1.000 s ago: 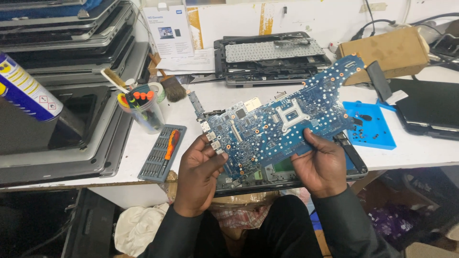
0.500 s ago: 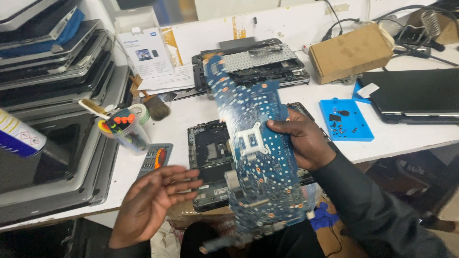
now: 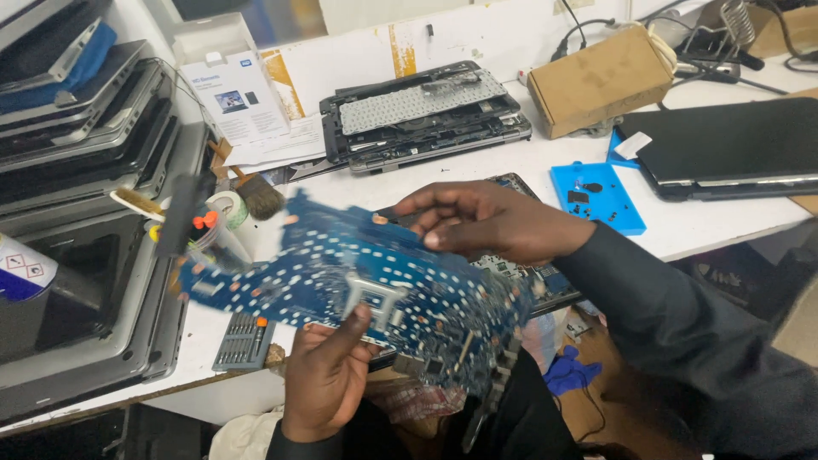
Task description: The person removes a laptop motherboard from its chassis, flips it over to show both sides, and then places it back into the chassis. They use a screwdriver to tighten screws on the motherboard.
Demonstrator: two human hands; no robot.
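To my left a stack of closed laptops [image 3: 77, 128] sits beside a clear cup of tools [image 3: 213, 226], a brush [image 3: 256, 194] and a grey screwdriver bit set [image 3: 243, 341]. Farther back on the white tabletop [image 3: 477, 166] lie an opened laptop with its keyboard loose [image 3: 422, 111], a cardboard box [image 3: 601, 81], a blue tray [image 3: 596, 196] and a black laptop [image 3: 724, 145].

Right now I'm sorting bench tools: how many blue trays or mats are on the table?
1: a blue tray at the right, between the cardboard box and the closed black laptop. Others may be hidden behind the circuit board.
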